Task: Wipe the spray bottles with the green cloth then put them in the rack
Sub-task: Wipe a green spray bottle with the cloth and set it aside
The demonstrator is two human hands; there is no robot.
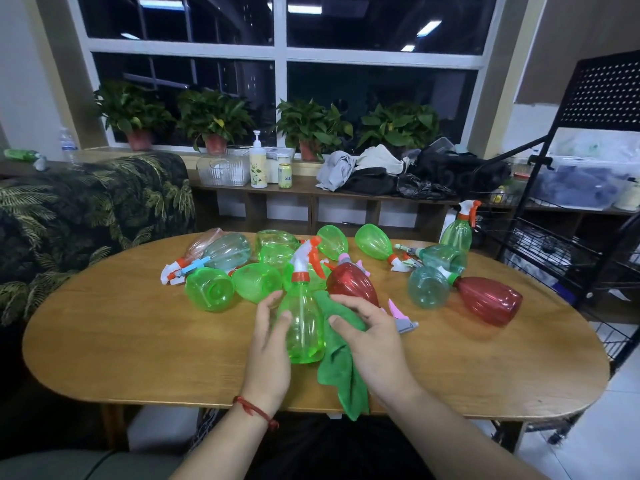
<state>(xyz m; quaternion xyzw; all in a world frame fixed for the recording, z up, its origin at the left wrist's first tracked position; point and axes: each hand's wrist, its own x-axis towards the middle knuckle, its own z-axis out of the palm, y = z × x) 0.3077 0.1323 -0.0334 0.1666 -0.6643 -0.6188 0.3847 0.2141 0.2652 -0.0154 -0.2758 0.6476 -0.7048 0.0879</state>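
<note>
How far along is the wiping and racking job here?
Done: one green bottle seems to stand in the rack. In hand: left hand holds a bright green bottle; right hand presses the green cloth against it. Left: the many bottles lying on the table.

No legible text – can [285, 175] label print too blurred.

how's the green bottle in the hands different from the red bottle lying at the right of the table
The green bottle is upright, held by the left hand with the right hand pressing the green cloth to it; the red bottle lies on its side, untouched. The green bottle has a white-and-orange sprayer; the red bottle's collar is green. Both are translucent plastic.
</note>
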